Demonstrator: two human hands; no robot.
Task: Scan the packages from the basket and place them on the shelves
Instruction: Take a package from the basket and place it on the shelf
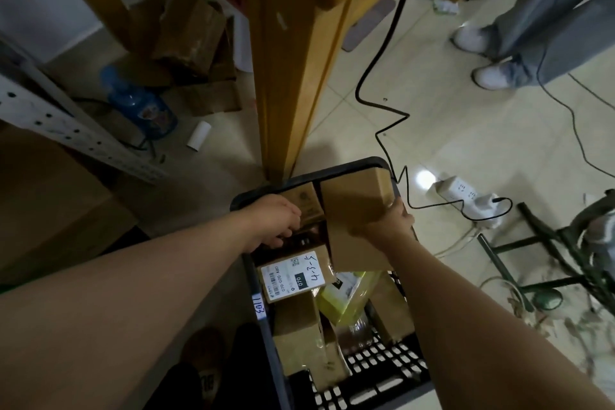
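A black mesh basket (382, 379) stands on the floor below me, full of several cardboard packages. My right hand (387, 223) grips the right edge of a large plain brown box (352, 206) tilted up at the basket's far end. My left hand (276, 221) reaches into the far left corner, fingers curled on a smaller printed brown box (304, 201). A package with a white label (293, 276) marked "4-3-5" lies in the middle, beside a yellow-green box (346, 293).
A wooden table leg (289, 76) rises just beyond the basket. A black cable (382, 53) runs to a white power strip (457, 190) on the right. Another person's legs (532, 27) stand at upper right. A white shelf upright (66, 130), blue bottle (139, 103) and cardboard are at left.
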